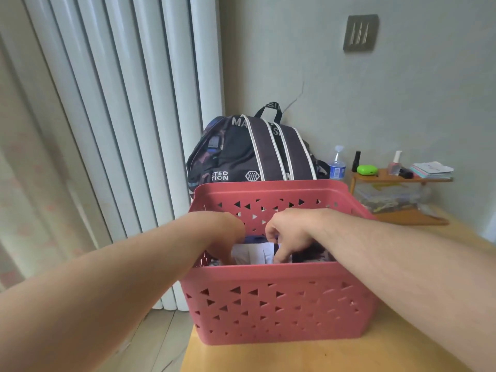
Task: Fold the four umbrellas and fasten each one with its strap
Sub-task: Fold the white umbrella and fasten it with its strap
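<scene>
A pink plastic basket [279, 304] with triangular holes stands at the near left corner of a wooden table. Both my hands reach down into it. Inside lie umbrellas: a pale white-lilac one [255, 254] in the middle, a dark blue one [255, 239] behind it and a dark one [311, 253] to the right. My left hand [225, 237] dips in at the left; its fingers are hidden behind the basket's front wall. My right hand [288, 237] has its fingers curled down onto the pale umbrella's right edge. The umbrellas' lower parts are hidden.
A dark backpack [255, 154] leans against the wall right behind the basket. To the right stand a water bottle [336, 165] and a small wooden shelf [391, 178] with nail polish bottles, a green case and papers. White vertical blinds [120, 130] hang at the left.
</scene>
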The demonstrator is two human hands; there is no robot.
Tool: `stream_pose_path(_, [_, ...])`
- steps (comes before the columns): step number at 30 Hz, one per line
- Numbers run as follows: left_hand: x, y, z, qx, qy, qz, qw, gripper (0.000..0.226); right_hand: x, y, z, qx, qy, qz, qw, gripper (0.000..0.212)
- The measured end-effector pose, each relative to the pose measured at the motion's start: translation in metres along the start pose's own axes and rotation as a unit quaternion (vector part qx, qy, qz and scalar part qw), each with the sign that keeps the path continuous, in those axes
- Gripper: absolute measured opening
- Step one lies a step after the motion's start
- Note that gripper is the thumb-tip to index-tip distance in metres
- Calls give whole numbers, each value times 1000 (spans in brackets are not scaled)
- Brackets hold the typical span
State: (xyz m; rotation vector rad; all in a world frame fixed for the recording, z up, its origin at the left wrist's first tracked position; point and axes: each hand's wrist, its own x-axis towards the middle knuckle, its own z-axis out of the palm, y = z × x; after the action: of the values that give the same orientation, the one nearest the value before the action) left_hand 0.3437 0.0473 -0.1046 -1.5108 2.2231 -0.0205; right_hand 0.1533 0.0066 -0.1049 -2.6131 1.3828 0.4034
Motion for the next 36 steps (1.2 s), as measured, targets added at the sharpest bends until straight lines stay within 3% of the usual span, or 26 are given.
stream_pose_path(6, [-11, -4, 0, -13, 22, -10, 1000, 26, -23, 12, -10, -14, 58, 33, 998, 21])
stream_pose_path(8, [-21, -4, -2, -66, 82, -21, 994, 12, -38, 13, -19, -37, 75, 42, 996, 12])
stream_pose_path(13, [-70, 18, -29, -233, 296, -32, 926, 16, -102, 10, -39, 18, 159, 49, 986, 8])
stream_pose_path(17, [-116, 43, -33, -245, 341, -2, 908, 16, -164, 1, -28, 66, 241, 49, 967, 14])
stream_pose_path(21, [-148, 47, -11, -227, 409, -64, 882, 18, -211, -5, 0, 77, 286, 78, 952, 19])
stream_pose_path(26, [-161, 32, 8, -251, 396, -193, 862, 9, -245, 11, 28, 120, 375, 143, 908, 22])
stream_pose_path(28, [-157, 29, 7, -264, 373, -246, 855, 23, -249, 19, 38, 126, 376, 154, 905, 23])
stream_pose_path(36, [-87, -9, -18, -207, 305, -324, 871, 39, -186, 76, 26, 162, 401, 190, 881, 24])
